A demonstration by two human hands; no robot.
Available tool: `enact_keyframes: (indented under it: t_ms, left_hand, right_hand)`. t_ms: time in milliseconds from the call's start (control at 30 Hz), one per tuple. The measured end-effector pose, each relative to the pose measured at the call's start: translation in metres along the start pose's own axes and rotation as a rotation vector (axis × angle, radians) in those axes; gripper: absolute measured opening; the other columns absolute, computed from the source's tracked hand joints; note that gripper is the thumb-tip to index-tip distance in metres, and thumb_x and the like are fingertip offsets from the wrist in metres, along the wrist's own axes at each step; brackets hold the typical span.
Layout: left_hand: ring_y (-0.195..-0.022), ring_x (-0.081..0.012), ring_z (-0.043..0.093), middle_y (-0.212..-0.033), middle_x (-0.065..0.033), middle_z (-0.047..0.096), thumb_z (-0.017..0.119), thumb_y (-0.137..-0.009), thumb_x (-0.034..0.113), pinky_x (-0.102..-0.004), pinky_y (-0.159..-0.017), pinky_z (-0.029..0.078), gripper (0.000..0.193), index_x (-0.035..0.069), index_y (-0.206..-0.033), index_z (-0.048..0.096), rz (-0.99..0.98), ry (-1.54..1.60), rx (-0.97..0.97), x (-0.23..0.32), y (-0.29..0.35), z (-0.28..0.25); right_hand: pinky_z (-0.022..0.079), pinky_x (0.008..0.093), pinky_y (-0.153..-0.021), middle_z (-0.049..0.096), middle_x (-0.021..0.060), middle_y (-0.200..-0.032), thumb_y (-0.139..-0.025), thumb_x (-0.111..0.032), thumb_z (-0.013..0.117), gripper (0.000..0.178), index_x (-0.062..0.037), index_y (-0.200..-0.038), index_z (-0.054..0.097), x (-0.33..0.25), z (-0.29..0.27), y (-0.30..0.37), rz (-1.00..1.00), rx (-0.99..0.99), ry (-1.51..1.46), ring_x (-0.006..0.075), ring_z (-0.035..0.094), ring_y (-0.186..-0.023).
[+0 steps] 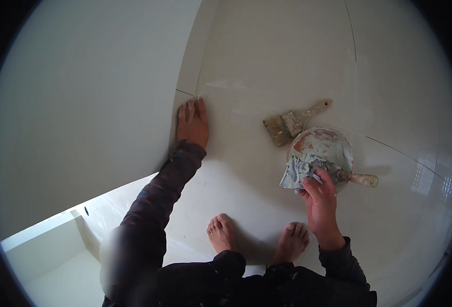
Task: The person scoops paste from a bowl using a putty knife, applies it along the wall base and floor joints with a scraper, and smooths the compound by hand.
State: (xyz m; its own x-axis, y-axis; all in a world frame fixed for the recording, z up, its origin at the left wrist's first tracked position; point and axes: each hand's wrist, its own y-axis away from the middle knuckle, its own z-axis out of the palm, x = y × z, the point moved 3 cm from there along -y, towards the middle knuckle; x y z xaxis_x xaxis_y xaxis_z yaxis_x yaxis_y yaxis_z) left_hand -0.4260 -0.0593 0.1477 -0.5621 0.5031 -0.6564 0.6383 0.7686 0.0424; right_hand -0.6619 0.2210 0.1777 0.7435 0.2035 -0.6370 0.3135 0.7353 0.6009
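My right hand pinches a flat, pale piece smeared with grey-white putty; its exact kind is unclear. It is over the near side of a round, putty-caked tub with reddish patches. A tool handle, yellowish and worn, sticks out past the tub's right side; its other end is hidden among putty and fingers. Beyond the tub's far left side lies a flat paintbrush, its bristles pointing left. My left hand rests with fingers stretched out at the foot of the wall, holding nothing.
A pale wall rises along the left, with a skirting strip at its foot. Glossy light tiles with dark joints make up the floor. My bare feet stand near. A recessed white opening is at lower left.
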Motion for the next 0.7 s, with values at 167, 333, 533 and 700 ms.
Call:
enact_keyframes:
  t_ms: [167,333,533,700]
  left_hand:
    - [-0.14,-0.0253,0.042,-0.143,-0.0132,0.055,0.045,-0.097,0.014,-0.0427,-0.119,0.025,0.053,-0.005,-0.146,0.038,0.031,-0.014,-0.012,0.001,0.056,-0.007]
    - [-0.143,-0.0249,0.038,-0.145,-0.0134,0.053,0.045,-0.097,0.014,-0.0409,-0.119,0.026,0.053,-0.005,-0.146,0.039,0.074,0.008,-0.1,0.0,0.114,-0.012]
    - [-0.149,-0.0261,0.029,-0.15,-0.0161,0.047,0.044,-0.096,0.014,-0.0415,-0.122,0.021,0.056,-0.004,-0.148,0.036,0.154,0.09,-0.218,-0.009,0.167,-0.026]
    - [-0.151,-0.0258,0.025,-0.153,-0.0187,0.043,0.047,-0.094,0.014,-0.0436,-0.123,0.018,0.059,0.0,-0.15,0.035,0.156,0.178,-0.351,-0.013,0.193,-0.054]
  right_hand:
    - [0.046,0.0352,-0.087,0.065,0.0054,-0.107,-0.095,-0.007,0.061,0.035,-0.006,-0.129,0.053,0.003,0.0,-0.001,0.002,-0.016,-0.006,0.0154,0.06,-0.1]
    - [0.046,0.0352,-0.088,0.065,0.0041,-0.106,-0.095,-0.007,0.062,0.035,-0.0069,-0.129,0.053,0.005,0.001,0.0,0.022,-0.006,0.009,0.0147,0.059,-0.1]
    - [0.046,0.0348,-0.089,0.066,0.0068,-0.108,-0.095,-0.008,0.063,0.033,-0.0049,-0.127,0.053,0.001,0.003,0.005,-0.005,-0.025,0.026,0.0151,0.06,-0.1]
    - [0.047,0.0339,-0.089,0.068,0.0091,-0.108,-0.095,-0.009,0.065,0.033,-0.0034,-0.125,0.054,-0.002,-0.002,0.009,-0.036,0.005,0.027,0.0153,0.061,-0.099]
